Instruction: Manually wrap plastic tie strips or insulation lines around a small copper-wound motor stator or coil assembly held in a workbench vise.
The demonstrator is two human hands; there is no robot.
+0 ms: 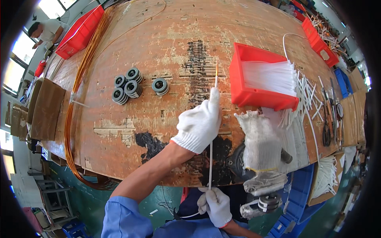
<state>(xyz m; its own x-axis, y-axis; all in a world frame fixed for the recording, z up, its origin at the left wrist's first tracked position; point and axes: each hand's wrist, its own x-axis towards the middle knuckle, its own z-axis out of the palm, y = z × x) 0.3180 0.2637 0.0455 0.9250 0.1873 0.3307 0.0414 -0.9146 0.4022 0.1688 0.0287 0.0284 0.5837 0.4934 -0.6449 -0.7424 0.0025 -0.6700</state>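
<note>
My left hand (200,123), in a white knit glove, is closed over the wooden table. It pinches a thin white tube (210,166) near its upper end. A short copper-coloured wire tip (216,70) sticks out beyond the fingers. Below the table's front edge, my gloved right hand (217,207) grips the same tube lower down. Between the two hands the tube runs nearly straight. A pale strand continues left from the right hand. Several grey ring-shaped cores (127,85) stand in small stacks to the left, apart from both hands.
A red bin (238,85) of white tubes stands at right, with loose tubes beside it. A spare glove (260,142), scissors (326,135) and cardboard lie nearby. Bundled copper wire (69,131) curves along the left edge. A person (49,31) is at the far left.
</note>
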